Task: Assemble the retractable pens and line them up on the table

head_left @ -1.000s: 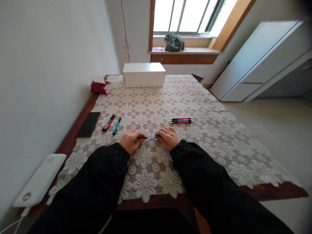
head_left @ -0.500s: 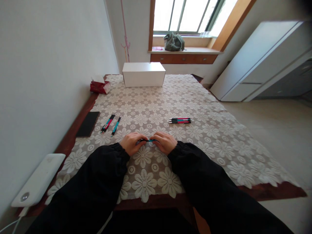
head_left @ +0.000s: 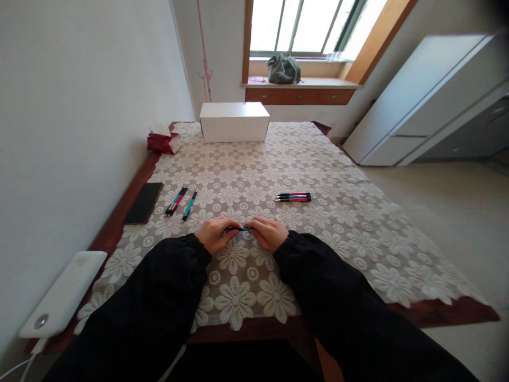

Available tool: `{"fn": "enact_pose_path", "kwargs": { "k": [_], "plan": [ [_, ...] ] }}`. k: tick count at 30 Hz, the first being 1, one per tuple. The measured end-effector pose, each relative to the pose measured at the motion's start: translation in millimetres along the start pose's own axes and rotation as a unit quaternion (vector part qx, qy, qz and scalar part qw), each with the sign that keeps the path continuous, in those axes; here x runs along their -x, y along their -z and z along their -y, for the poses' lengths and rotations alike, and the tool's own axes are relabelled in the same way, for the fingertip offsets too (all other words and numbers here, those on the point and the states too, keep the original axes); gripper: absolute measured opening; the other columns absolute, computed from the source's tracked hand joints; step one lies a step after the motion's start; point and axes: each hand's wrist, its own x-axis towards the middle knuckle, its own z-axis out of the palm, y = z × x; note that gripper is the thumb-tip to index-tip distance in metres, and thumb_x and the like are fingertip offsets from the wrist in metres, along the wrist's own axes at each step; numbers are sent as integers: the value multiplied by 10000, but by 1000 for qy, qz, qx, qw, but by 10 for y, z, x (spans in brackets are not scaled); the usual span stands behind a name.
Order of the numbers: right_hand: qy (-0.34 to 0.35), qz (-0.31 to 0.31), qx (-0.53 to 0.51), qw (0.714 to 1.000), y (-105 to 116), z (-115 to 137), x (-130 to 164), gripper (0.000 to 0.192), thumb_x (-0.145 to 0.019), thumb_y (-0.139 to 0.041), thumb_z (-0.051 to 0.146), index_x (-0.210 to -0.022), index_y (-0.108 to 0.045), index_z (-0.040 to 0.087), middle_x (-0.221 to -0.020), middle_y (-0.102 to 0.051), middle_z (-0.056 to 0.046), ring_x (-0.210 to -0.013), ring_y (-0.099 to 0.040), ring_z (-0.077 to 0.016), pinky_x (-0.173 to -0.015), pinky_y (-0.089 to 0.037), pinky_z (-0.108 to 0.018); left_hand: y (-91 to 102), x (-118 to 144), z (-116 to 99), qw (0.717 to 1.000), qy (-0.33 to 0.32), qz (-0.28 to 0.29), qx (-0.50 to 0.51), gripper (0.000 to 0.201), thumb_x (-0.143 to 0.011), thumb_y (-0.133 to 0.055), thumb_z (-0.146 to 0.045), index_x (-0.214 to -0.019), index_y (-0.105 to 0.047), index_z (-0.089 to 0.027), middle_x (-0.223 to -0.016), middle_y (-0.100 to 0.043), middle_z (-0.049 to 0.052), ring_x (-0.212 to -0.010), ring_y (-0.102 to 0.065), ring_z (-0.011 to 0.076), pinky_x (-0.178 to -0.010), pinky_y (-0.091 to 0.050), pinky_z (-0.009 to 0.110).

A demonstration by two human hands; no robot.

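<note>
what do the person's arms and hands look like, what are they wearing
Both arms are covered by long, loose black sleeves, gathered at the wrist into cuffs. The fabric is plain, with no visible markings or logos. The left hand and right hand are bare: no gloves, and no rings or watch that can be made out.

White walls [head_left: 79, 79], bright window [head_left: 302, 24], white cabinet [head_left: 429, 101]

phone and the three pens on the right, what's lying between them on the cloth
In the head view, two loose groups lie between the phone and the three pens: a pair of pens and a single teal pen, both nearer the phone; otherwise bare lace tablecloth.
</note>
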Motion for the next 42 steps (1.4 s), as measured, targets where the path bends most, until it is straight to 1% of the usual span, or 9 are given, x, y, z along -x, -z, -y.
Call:
{"fn": "enact_pose_path", "kwargs": {
  "k": [7,12,17,22,27,30,34,38,42],
  "plan": [
    [7,-1,-3,1000,44,10,-6,171,-1012,-504,263,-1109,-642,236,-976,-692,-49,-893,-669,-172,-783,-496,-262,-1,-1,12,1000,13,14,17,169,-981,-546,-263,-1030,-703,-225,-791,-750,5,-815,-712,179,-795,-562,310],
    [13,-10,-8,1000,63,24,-17,150,-1011,-511,265,-1091,-631,225,-970,-689,-51,-879,-667,-173,-770,-494,-263,-22,-3,67,1000,-18,3,8,159,-964,-587,-287,-1058,-696,-218,-964,-759,39,-883,-710,185,-816,-568,318],
    [16,-11,-5,1000,36,10,-8,188,-1032,-456,270,-1095,-627,225,-949,-696,-53,-852,-666,-174,-756,-488,-266,-10,-3,39,999,-23,2,25,157,-963,-604,-309,-1067,-691,-231,-1005,-753,36,-896,-706,176,-848,-570,321],
    [17,-8,0,1000,42,7,-5,204,-1039,-441,275,-1107,-627,226,-942,-704,-50,-821,-667,-171,-723,-487,-267,-6,-2,51,999,-35,5,21,161,-969,-587,-309,-1052,-697,-225,-986,-758,38,-902,-707,186,-843,-565,330],
    [32,-14,-19,999,79,16,-26,175,-1037,-470,286,-1089,-626,226,-954,-702,-55,-894,-667,-183,-782,-508,-279,-18,-2,72,1000,-4,21,-5,194,-980,-547,-290,-1064,-708,-224,-930,-761,36,-874,-709,188,-835,-555,326],
    [35,-19,-27,999,88,24,-37,161,-1034,-482,288,-1069,-627,231,-955,-697,-56,-914,-660,-185,-809,-513,-287,-22,-8,77,1000,-3,30,1,222,-1001,-498,-276,-1067,-704,-225,-860,-765,19,-876,-711,187,-842,-548,323],
    [38,-17,-25,999,92,31,-40,154,-1030,-492,299,-1060,-623,224,-950,-688,-57,-904,-654,-186,-801,-511,-290,-17,-10,74,1000,-3,30,2,238,-1015,-472,-280,-1066,-699,-226,-833,-765,14,-874,-711,188,-841,-546,325],
    [29,-24,-21,999,76,26,-29,178,-1033,-478,316,-1053,-626,220,-941,-691,-59,-889,-655,-185,-786,-506,-286,-8,-4,53,1000,-6,18,-5,206,-1000,-509,-288,-1077,-691,-228,-931,-759,32,-900,-706,189,-843,-553,329],
    [18,-18,-7,1000,54,11,-12,213,-1037,-454,312,-1070,-642,217,-935,-707,-62,-859,-663,-181,-764,-497,-277,-9,-6,48,1000,-31,2,4,164,-970,-575,-298,-1069,-685,-227,-1000,-745,43,-914,-697,192,-844,-562,339]
  ]
}}
